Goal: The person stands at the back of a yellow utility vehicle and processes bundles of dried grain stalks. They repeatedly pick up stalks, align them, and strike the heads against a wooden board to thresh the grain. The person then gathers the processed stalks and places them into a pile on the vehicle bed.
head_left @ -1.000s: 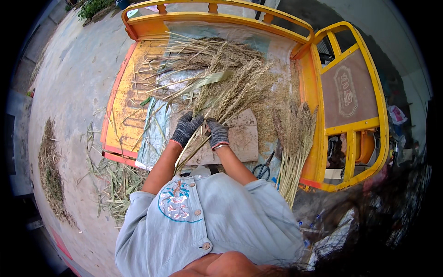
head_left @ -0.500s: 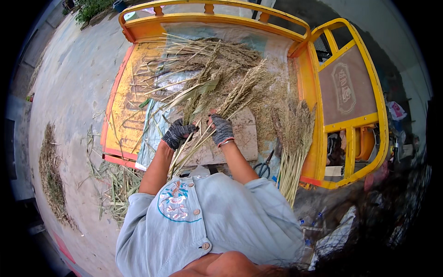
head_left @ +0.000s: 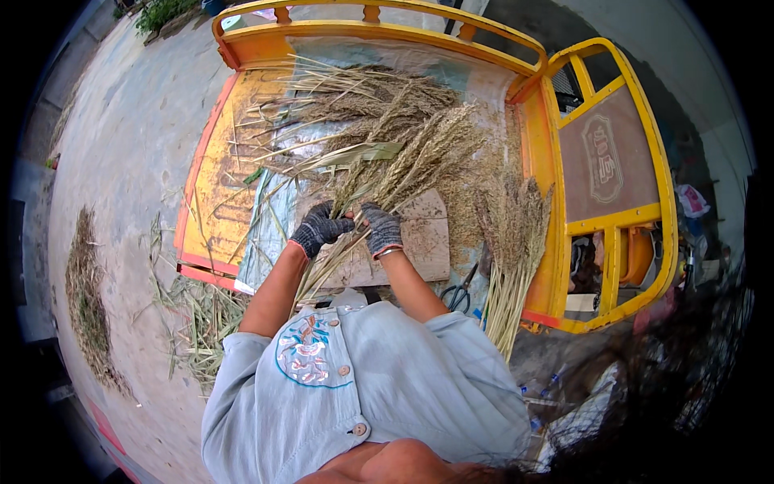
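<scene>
Both hands wear grey knitted gloves with bare fingertips. My left hand [head_left: 320, 227] is closed round the stems of some dry sorghum stalks [head_left: 426, 161], whose seed heads point away to the upper right. Right beside it, my right hand [head_left: 381, 229] is closed on the same stalks, just below the heads. Loose stem ends run down between my forearms toward my shirt. Beneath the hands lies a flat board [head_left: 426, 242] scattered with seeds. Past them, a pile of more sorghum stalks [head_left: 379, 90] is spread over the cart bed, with a long dry leaf [head_left: 363, 155] across it.
A bundle of sorghum [head_left: 513, 242] lies to the right, beside black-handled scissors [head_left: 458, 297]. The yellow cart's rail [head_left: 379, 31] and side frame [head_left: 556, 242] bound the bed behind and right. Stripped leaves [head_left: 211, 327] and a dry plant heap [head_left: 87, 298] lie on the ground, left.
My hands have come closer together, and the stalks they hold now lie in one tighter bunch. The left hand has shifted slightly up and right.
</scene>
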Action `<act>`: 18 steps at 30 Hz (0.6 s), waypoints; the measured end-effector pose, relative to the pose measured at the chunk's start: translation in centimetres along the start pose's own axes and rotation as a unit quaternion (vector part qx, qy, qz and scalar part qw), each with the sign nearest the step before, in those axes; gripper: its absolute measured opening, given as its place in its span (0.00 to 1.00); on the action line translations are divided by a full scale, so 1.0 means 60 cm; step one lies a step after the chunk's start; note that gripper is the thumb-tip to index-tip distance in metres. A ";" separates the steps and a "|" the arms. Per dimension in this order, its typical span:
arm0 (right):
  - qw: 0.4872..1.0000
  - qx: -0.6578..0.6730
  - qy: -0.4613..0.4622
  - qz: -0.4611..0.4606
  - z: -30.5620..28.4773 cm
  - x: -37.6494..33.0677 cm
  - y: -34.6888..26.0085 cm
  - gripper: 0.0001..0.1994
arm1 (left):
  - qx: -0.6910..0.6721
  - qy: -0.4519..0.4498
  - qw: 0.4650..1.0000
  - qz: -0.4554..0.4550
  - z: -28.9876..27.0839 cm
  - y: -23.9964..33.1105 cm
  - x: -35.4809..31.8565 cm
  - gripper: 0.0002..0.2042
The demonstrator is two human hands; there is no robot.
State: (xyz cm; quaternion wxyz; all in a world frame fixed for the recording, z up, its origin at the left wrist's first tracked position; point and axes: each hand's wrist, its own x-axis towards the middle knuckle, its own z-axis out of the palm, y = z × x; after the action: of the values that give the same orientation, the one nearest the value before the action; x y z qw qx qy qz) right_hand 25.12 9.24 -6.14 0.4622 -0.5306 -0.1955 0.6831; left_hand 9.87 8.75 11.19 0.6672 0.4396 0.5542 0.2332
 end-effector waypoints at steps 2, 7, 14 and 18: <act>0.994 0.010 0.046 0.102 0.083 -0.092 -0.099 0.13 | 0.027 0.045 0.998 -0.015 -0.010 -0.002 -0.001 0.12; 0.970 0.216 -0.103 0.046 0.079 -0.124 -0.091 0.08 | -0.079 0.017 0.992 0.094 0.011 0.005 0.013 0.16; 0.963 0.207 -0.171 -0.025 0.051 -0.106 -0.081 0.08 | -0.157 -0.053 0.986 -0.018 -0.015 -0.015 0.017 0.09; 0.938 0.315 -0.125 0.068 0.063 -0.143 -0.134 0.08 | -0.239 -0.017 0.971 0.008 -0.018 -0.034 0.034 0.11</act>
State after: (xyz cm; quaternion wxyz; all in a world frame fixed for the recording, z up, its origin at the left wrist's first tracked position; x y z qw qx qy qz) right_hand 25.20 6.89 5.95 0.5297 -0.2797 0.0102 0.8007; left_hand 9.04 9.73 8.38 0.7606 0.2757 0.4669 0.3570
